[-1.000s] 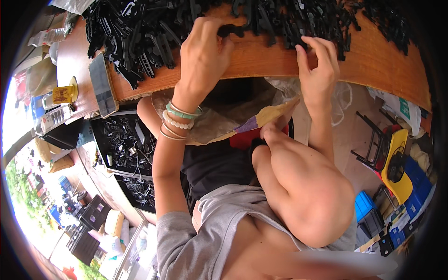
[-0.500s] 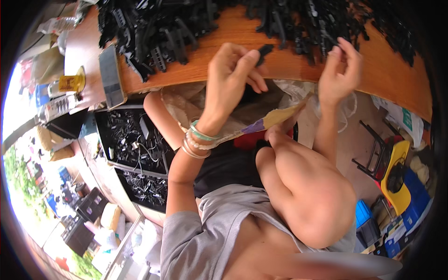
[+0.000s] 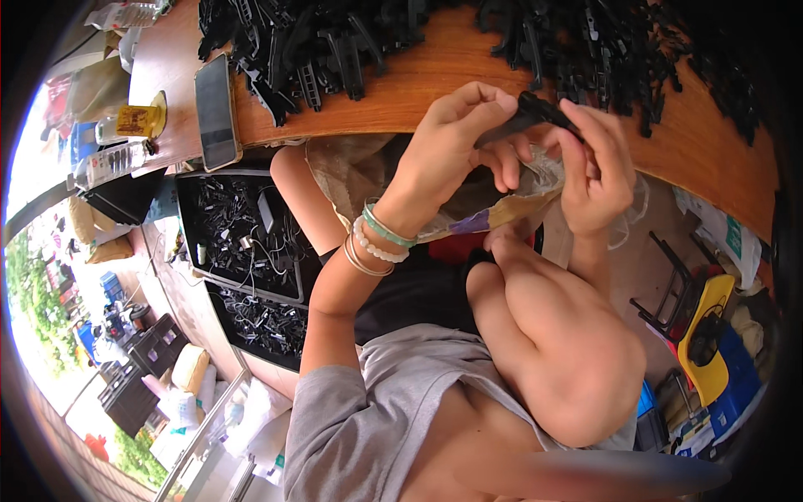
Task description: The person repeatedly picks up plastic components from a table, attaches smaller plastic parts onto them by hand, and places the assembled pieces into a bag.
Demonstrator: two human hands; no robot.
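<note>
In front of me, just over the near table edge, a dark black plastic part (image 3: 544, 110) spans the gap between my hands. My left hand (image 3: 468, 138), with bracelets on its wrist, pinches the part's left end between thumb and forefinger, its other fingers curled. My right hand (image 3: 599, 167) grips the right end with thumb and fingertips. Whether this is one piece or two pressed together I cannot tell. Beyond the hands lie a left heap of black plastic parts (image 3: 335, 46) and a right heap of similar parts (image 3: 585, 58) on the wooden table (image 3: 410, 88).
A phone (image 3: 217, 113) lies on the table's left side. Below the edge, an open sack (image 3: 335, 180) hangs by my legs. Trays of black parts and cables (image 3: 234, 222) stand on the left. A yellow chair (image 3: 707, 343) is at the right.
My hands have come together from apart. The left moved right with its black piece; the right moved down from the right heap to meet it. The view has shifted slightly.
</note>
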